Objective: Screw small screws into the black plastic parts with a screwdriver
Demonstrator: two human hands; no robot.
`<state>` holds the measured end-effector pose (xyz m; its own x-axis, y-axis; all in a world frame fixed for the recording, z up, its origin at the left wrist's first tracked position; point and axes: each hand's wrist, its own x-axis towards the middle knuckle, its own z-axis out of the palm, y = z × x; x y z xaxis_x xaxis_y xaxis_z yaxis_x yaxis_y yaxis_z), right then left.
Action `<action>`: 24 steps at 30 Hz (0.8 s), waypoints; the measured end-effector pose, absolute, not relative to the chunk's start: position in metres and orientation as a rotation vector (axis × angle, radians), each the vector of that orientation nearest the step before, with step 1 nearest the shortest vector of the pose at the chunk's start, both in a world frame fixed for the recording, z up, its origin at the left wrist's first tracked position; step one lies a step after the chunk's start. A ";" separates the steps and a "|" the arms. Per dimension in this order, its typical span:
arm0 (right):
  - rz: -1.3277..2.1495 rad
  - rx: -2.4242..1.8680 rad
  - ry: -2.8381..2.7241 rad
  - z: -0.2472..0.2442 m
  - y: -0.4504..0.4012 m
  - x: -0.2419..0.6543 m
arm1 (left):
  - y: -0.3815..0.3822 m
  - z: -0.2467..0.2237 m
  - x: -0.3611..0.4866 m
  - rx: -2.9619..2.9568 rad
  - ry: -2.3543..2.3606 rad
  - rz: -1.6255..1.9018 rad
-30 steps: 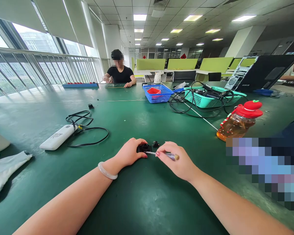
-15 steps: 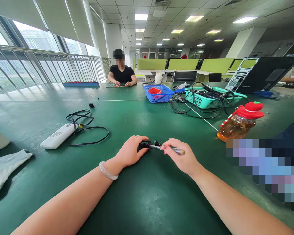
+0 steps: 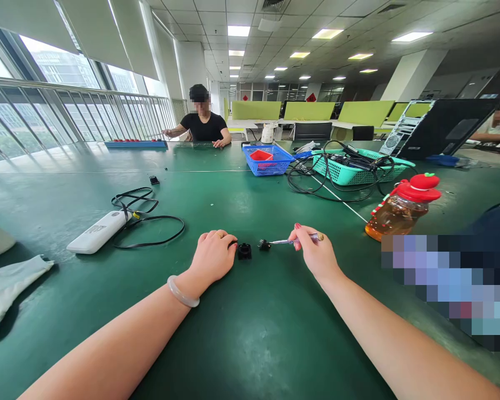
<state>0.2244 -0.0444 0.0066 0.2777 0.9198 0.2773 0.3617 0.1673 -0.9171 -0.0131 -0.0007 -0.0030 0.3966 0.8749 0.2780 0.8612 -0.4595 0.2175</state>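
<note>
We are pinching a screwdriver (image 3: 294,240) in our right hand (image 3: 316,253), its shaft pointing left at a small black piece (image 3: 264,244); our left hand (image 3: 212,254) is resting loosely curled, empty, just left of the black part (image 3: 244,251).

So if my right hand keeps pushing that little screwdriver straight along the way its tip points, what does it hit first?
The right hand holds the screwdriver pointing left. Its tip sits at a small black part, so that comes first. Beyond it lies the black block by the left hand, though depth is hard to judge.
</note>
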 end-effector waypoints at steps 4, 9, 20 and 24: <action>0.702 -1.359 -1.445 0.004 -0.046 0.221 | 0.001 -0.003 -0.011 2.531 1.359 0.633; 0.749 -1.233 -1.525 0.004 -0.048 0.219 | -0.002 -0.005 -0.007 2.574 1.102 0.498; 0.637 -1.125 -1.168 -0.002 -0.039 0.230 | -0.017 -0.003 0.007 2.568 1.021 0.525; 0.642 -1.144 -1.217 0.001 -0.042 0.228 | -0.029 -0.002 0.006 2.551 1.055 0.529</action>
